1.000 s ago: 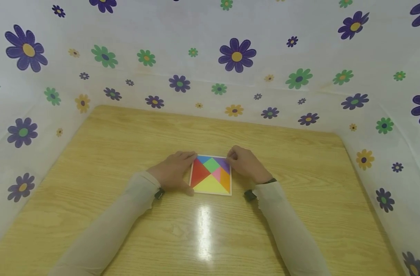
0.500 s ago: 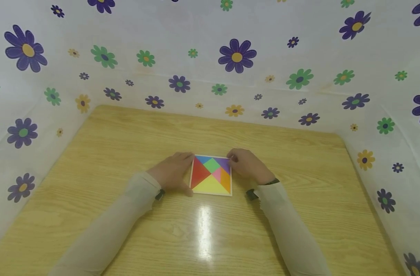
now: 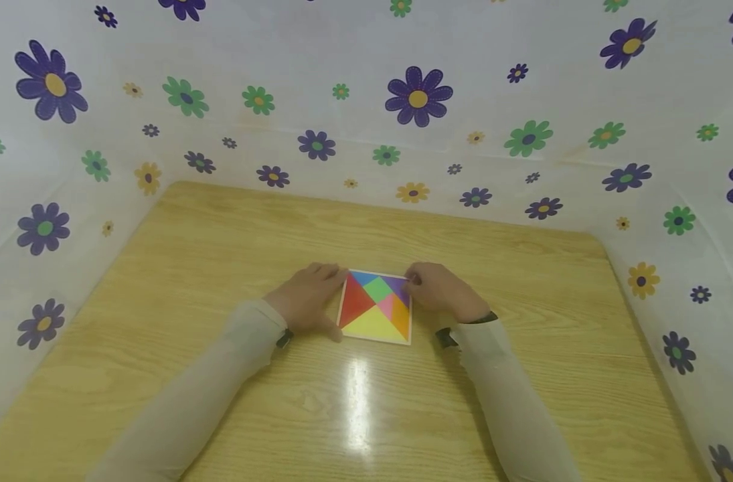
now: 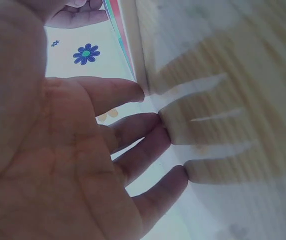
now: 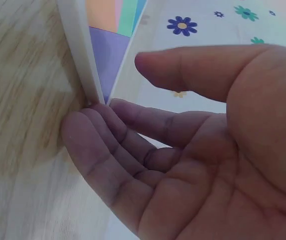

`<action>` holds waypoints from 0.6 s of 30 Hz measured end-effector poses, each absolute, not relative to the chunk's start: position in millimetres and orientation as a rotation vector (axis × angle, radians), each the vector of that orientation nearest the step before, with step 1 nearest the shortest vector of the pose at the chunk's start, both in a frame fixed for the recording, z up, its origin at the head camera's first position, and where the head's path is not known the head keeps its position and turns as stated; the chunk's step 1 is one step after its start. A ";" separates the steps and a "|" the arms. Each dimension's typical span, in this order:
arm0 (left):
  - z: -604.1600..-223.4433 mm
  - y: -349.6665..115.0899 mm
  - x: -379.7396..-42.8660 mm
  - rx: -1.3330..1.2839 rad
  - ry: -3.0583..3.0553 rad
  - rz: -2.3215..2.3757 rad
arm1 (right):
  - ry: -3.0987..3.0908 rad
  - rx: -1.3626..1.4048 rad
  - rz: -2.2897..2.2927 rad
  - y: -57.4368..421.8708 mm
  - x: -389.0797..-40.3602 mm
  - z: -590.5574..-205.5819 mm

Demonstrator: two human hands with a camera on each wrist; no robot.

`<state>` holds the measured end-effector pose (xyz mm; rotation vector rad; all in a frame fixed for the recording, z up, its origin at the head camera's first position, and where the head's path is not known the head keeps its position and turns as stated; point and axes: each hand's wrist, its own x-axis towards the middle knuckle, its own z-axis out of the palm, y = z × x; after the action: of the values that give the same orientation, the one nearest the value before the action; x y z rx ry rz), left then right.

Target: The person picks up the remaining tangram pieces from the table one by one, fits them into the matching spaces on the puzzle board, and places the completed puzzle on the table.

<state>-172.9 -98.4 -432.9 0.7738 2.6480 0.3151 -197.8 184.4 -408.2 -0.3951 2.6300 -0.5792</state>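
A square tangram puzzle (image 3: 375, 323) in a pale frame lies flat on the table, with red, yellow, green, blue, pink, orange and purple pieces filling it. My left hand (image 3: 308, 298) spans its left side, index fingertip at the far corner and thumb at the near corner. In the left wrist view the other fingers (image 4: 143, 155) reach down, straight and spread, to the tabletop. Beside the far right corner is my right hand (image 3: 444, 291). The right wrist view has its bent fingertips (image 5: 80, 132) right at the frame's corner, next to the purple piece (image 5: 108, 60), with the thumb held apart.
The wood-grain table (image 3: 270, 415) runs out on every side of the puzzle and carries a bright light reflection near the front. White cloth (image 3: 354, 60) printed with flowers walls it in at the back, left and right. Dark straps (image 3: 447, 337) circle both wrists.
The puzzle has shifted slightly to the right and turned a little, with the left hand staying along its edge. My right hand has drawn a little rightward. The head view has shifted slightly.
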 end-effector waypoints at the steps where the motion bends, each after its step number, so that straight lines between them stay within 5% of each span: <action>1: -432.5 -97.6 -173.4 0.772 2.649 0.311 | 2.622 -0.402 -0.579 185.0 -197.7 -406.5; 18: -429.7 -91.4 -173.2 0.756 2.669 0.301 | 2.516 -0.384 -0.660 194.3 -201.0 -405.0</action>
<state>-173.2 -91.4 -429.7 0.7563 2.6685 0.3010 -201.0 194.3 -405.0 -0.3842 2.5159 -0.6597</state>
